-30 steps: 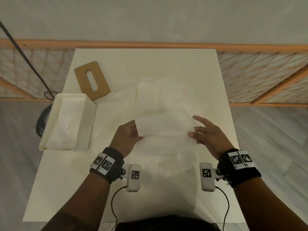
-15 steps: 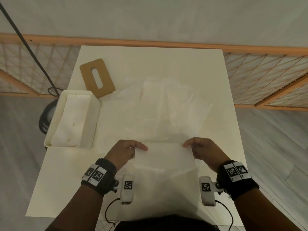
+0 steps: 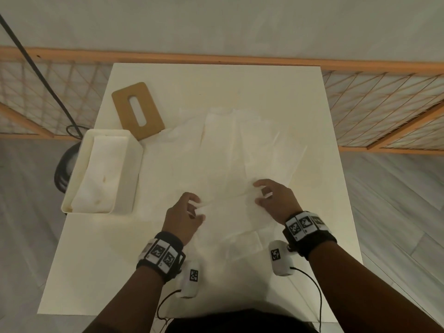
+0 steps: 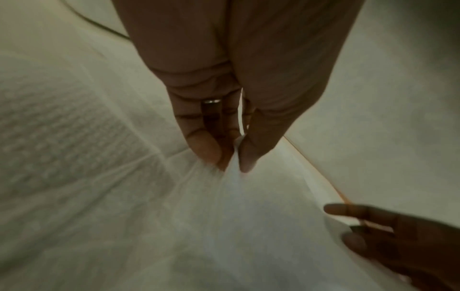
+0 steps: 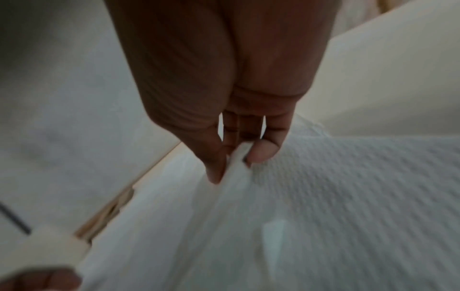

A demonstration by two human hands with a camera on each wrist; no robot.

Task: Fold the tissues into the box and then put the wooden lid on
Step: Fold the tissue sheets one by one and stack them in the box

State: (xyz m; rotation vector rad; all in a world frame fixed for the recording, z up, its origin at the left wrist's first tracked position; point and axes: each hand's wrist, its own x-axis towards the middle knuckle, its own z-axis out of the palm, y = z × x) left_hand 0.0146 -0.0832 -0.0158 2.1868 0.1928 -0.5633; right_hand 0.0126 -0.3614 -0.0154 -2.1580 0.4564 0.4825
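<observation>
Head view shows left hand (image 3: 183, 218) and right hand (image 3: 276, 200) each pinching the tissue (image 3: 228, 200) beside the box (image 3: 134, 150), probably to fold it.

Pretty dim, warm yellowish light all round. Head view bends hard at the edges and looks soft. Both wrist views are murky and motion-smeared, only the fingertips (image 4: 245, 157) semi-sharp, corners falling off dark.
</observation>
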